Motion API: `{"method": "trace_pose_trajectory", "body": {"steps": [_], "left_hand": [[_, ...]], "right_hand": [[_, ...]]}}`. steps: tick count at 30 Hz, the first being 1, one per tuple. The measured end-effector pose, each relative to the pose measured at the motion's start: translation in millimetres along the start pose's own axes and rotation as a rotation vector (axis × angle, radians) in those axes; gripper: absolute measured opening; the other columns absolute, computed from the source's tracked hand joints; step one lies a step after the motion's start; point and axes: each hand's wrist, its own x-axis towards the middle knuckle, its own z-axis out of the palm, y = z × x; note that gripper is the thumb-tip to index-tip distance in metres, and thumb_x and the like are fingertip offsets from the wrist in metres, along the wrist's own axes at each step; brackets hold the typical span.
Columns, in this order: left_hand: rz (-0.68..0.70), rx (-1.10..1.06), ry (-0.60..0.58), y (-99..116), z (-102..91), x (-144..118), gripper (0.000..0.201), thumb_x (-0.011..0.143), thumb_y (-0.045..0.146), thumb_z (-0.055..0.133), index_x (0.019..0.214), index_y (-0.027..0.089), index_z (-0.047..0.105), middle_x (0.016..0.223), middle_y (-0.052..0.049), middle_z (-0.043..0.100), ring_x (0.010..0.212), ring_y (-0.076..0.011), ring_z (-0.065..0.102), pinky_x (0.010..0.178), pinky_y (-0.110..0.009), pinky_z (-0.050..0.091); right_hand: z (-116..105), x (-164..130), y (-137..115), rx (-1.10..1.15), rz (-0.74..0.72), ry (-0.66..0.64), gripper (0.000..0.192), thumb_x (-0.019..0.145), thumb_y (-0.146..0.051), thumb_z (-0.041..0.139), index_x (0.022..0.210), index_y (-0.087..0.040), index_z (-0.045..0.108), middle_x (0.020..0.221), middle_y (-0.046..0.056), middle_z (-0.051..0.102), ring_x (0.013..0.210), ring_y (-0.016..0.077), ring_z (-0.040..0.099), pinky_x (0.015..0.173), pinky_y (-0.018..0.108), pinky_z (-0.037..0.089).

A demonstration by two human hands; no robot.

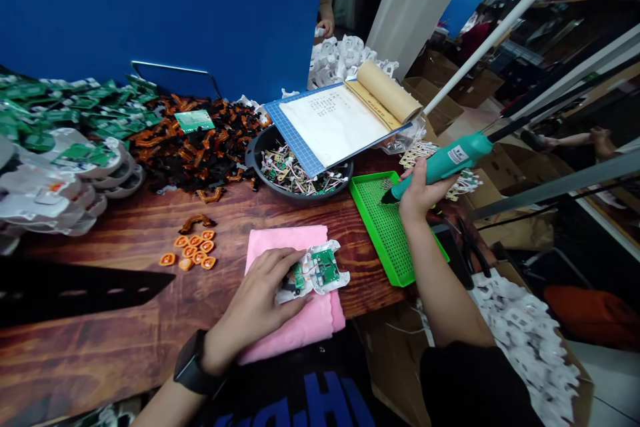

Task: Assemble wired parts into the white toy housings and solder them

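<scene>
Pinning light, fragile white housing (314, 271) flat-fingered with left hand (260, 300); hold plastic edges, not PCB. Right hand (417, 195) fist-grips teal screwdriver (440, 165).

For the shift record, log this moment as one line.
left hand: pressing white part with green board on pink cloth | right hand: holding teal electric screwdriver over green tray

Screwdriver (440, 163) tip behind green tray (385, 227) rim; clipboard (330, 123) writing illegible.
</scene>
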Motion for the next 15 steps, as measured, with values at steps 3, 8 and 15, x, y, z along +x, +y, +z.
{"method": "trace_pose_trajectory", "body": {"steps": [3, 8, 15], "left_hand": [[-0.004, 0.006, -0.004, 0, 0.6, 1, 0.051, 0.079, 0.032, 0.065, 0.128, 0.022, 0.051, 0.121, -0.01, 0.06, 0.11, -0.0264, 0.057, 0.095, -0.041, 0.048], [-0.006, 0.002, -0.039, -1, 1.5, 0, 0.051, 0.079, 0.03, 0.066, 0.127, 0.02, 0.051, 0.123, -0.011, 0.058, 0.113, -0.0268, 0.055, 0.096, -0.042, 0.046], [-0.017, -0.041, -0.053, 2, 1.7, 1, 0.048, 0.079, 0.028, 0.065, 0.125, 0.019, 0.053, 0.121, -0.011, 0.057, 0.11, -0.0256, 0.055, 0.095, -0.041, 0.045]], "right_hand": [[1, -2, -1, -0.004, -0.008, 0.007, 0.051, 0.082, -0.055, 0.054, 0.117, -0.028, 0.029, 0.081, 0.0, 0.053, 0.05, 0.0141, 0.053, 0.049, 0.035, 0.049], [-5, 7, -1, 0.05, -0.005, 0.077, 0.048, 0.082, -0.05, 0.055, 0.115, -0.027, 0.03, 0.086, 0.001, 0.057, 0.048, 0.0142, 0.053, 0.045, 0.034, 0.049], [-19, -5, -54, 0.161, 0.077, 0.105, 0.027, 0.087, -0.037, 0.051, 0.105, -0.025, 0.036, 0.09, 0.003, 0.056, 0.052, 0.0112, 0.051, 0.042, 0.027, 0.043]]}}
